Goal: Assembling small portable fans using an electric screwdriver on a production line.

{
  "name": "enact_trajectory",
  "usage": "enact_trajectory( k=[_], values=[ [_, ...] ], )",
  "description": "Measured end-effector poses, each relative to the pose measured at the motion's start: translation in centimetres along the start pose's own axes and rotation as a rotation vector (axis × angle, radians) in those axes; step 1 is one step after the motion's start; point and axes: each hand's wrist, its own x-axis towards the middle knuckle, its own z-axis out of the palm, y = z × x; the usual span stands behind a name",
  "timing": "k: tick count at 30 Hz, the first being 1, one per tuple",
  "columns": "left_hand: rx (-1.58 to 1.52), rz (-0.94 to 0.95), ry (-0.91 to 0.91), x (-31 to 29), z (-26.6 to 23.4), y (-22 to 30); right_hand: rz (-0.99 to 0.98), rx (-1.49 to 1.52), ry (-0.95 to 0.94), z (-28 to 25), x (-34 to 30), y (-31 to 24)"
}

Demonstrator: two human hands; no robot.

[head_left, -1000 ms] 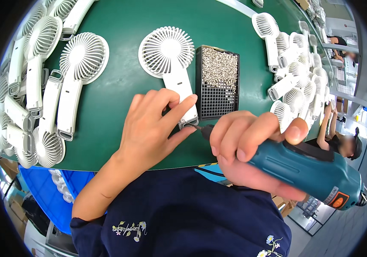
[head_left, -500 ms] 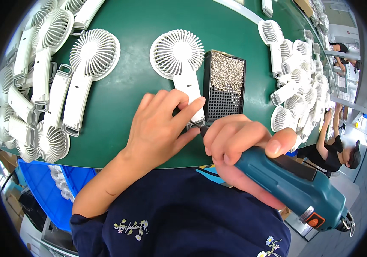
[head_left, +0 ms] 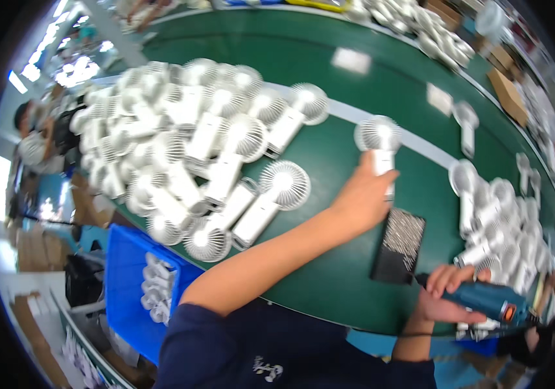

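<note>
My left hand point(head_left: 363, 194) reaches forward and is closed round the handle of a white handheld fan point(head_left: 379, 134), whose round grille points away from me. My right hand point(head_left: 447, 295) grips a teal electric screwdriver point(head_left: 485, 300). The bit end comes close to the lower right corner of a black screw tray point(head_left: 393, 267); whether they touch I cannot tell. Small silvery screws point(head_left: 404, 232) fill the tray's far part. The picture is somewhat smeared by motion.
A large heap of white fans point(head_left: 180, 123) covers the green table point(head_left: 316, 259) on the left. Another pile of fans point(head_left: 501, 227) lies on the right. A blue bin point(head_left: 128, 279) with white parts stands below the table's left edge. Other people are at both sides.
My left hand has carried the fan forward, away from me. The screwdriver has left the fan's handle and is now beside the screw tray. The view has swung round.
</note>
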Motion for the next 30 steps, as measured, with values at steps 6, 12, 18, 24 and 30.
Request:
enact_trajectory(
  k=[6, 12, 18, 24, 30],
  values=[
    [0.067, -0.026, -0.096, 18.0, 2.8, -5.1, -0.069, 0.063, -0.133, -2.8, -0.2, 0.6],
    [0.293, 0.310, 0.205, 15.4, -6.0, -0.5, -0.072, 0.032, -0.126, -1.0, 0.3, 0.1],
    [0.794, -0.241, -0.178, -4.5, -16.3, 1.4, 0.012, 0.056, -0.170, -0.7, 0.0, 0.7],
    [0.599, -0.337, -0.264, -11.3, -12.8, 1.1, 0.086, 0.045, -0.086, -1.1, -0.9, -0.7],
    [0.333, -0.210, -0.169, -12.4, -6.8, 4.1, -0.110, 0.217, -0.209, -0.2, 0.4, 3.0]
  ],
)
